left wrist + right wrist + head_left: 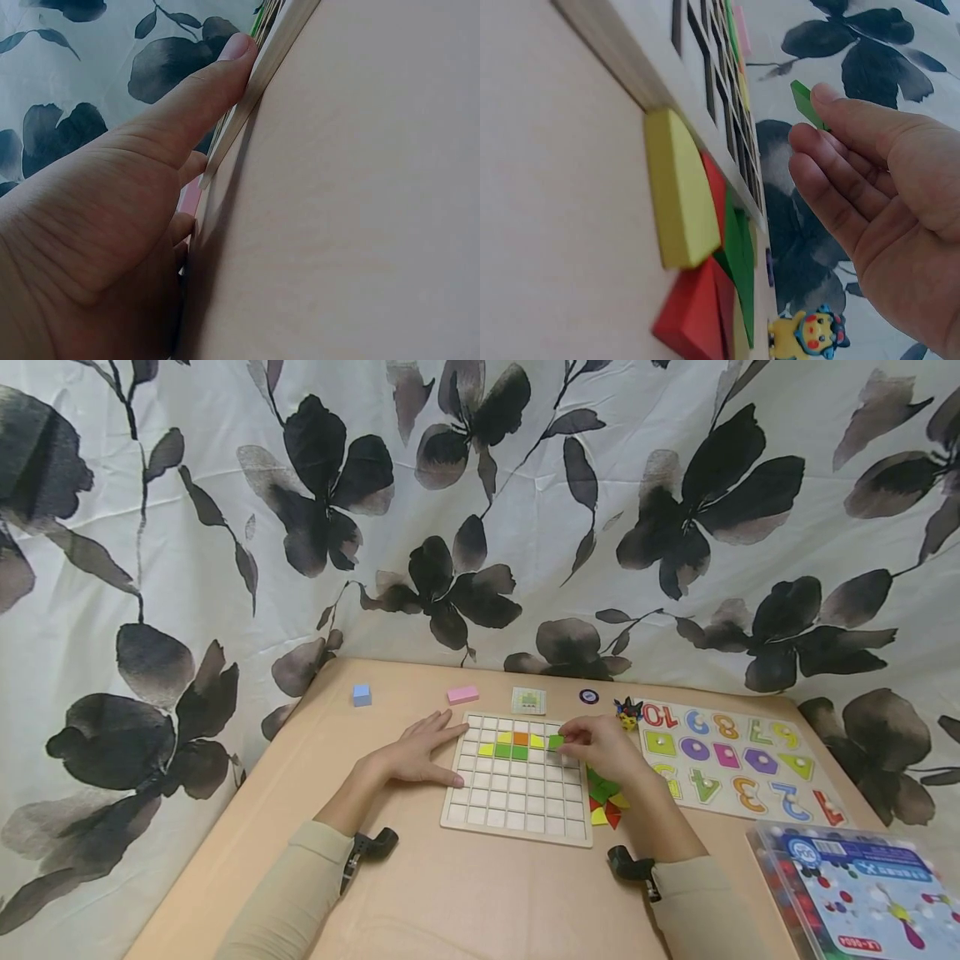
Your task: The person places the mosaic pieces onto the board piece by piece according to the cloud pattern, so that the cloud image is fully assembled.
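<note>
Green tile (556, 742) sits pinched in the right hand's (603, 752) fingertips, held over the top right part of the grid board (517, 827), just beside a row of yellow, green and orange tiles (512, 745) already set in its cells. Left hand (420, 750) lies flat and relaxed on the table (465, 893), fingers straight, thumb (196, 101) against the board's left edge. Loose red, yellow and green pieces (604, 799) lie just right of the board.
</note>
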Action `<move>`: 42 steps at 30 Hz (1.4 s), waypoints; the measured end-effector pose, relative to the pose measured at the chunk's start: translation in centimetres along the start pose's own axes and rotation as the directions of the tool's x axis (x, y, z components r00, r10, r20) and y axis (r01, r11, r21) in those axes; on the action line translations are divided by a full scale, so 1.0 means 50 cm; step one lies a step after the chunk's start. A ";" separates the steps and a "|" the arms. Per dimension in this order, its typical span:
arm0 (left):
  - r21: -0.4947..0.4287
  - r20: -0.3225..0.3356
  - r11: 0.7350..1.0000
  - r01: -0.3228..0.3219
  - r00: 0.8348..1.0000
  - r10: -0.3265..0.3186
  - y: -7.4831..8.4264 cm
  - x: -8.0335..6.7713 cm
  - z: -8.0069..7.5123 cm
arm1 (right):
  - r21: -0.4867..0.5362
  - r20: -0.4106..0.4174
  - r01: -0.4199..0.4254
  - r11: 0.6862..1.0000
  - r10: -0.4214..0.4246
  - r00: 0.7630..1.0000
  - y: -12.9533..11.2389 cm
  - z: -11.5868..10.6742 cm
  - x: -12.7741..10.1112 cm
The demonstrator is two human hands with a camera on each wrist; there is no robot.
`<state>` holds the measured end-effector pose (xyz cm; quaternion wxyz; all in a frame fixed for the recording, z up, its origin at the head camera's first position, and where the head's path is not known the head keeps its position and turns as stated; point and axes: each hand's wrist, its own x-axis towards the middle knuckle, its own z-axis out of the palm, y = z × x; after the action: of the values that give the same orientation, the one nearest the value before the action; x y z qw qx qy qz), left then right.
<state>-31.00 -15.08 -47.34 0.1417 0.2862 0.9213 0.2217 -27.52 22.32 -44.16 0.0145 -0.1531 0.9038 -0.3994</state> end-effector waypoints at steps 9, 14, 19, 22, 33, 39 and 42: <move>0.006 0.000 1.000 0.000 1.000 0.000 0.000 0.000 -0.001 | -0.062 0.025 0.014 0.998 -0.013 1.000 -0.020 0.027 0.004; 0.004 -0.004 1.000 -0.002 1.000 0.002 -0.001 0.000 -0.001 | -0.079 0.045 0.000 0.997 0.003 0.999 -0.023 0.042 0.010; -0.008 -0.011 1.000 -0.012 1.000 0.012 0.003 -0.003 -0.003 | -0.088 0.046 0.014 0.996 -0.010 0.999 -0.018 0.055 0.015; -0.007 -0.013 1.000 -0.016 1.000 0.016 0.004 -0.003 -0.003 | -0.091 0.042 0.013 0.996 -0.009 0.999 -0.018 0.060 0.014; -0.001 -0.012 1.000 -0.018 1.000 0.018 0.003 -0.001 -0.002 | -0.165 0.056 -0.009 0.986 0.018 0.998 -0.024 0.075 0.015; -0.004 -0.013 1.000 -0.019 1.000 0.019 0.002 -0.003 -0.001 | -0.169 0.069 -0.010 0.986 0.022 0.997 -0.025 0.078 0.013; -0.006 -0.010 1.000 -0.018 1.000 0.018 0.003 -0.004 -0.001 | -0.169 0.072 -0.016 0.986 0.028 0.997 -0.025 0.078 0.012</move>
<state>-30.81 -15.09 -47.20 0.1363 0.2928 0.9187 0.2273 -27.18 18.54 -45.84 0.0395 -0.1586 0.9347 -0.3156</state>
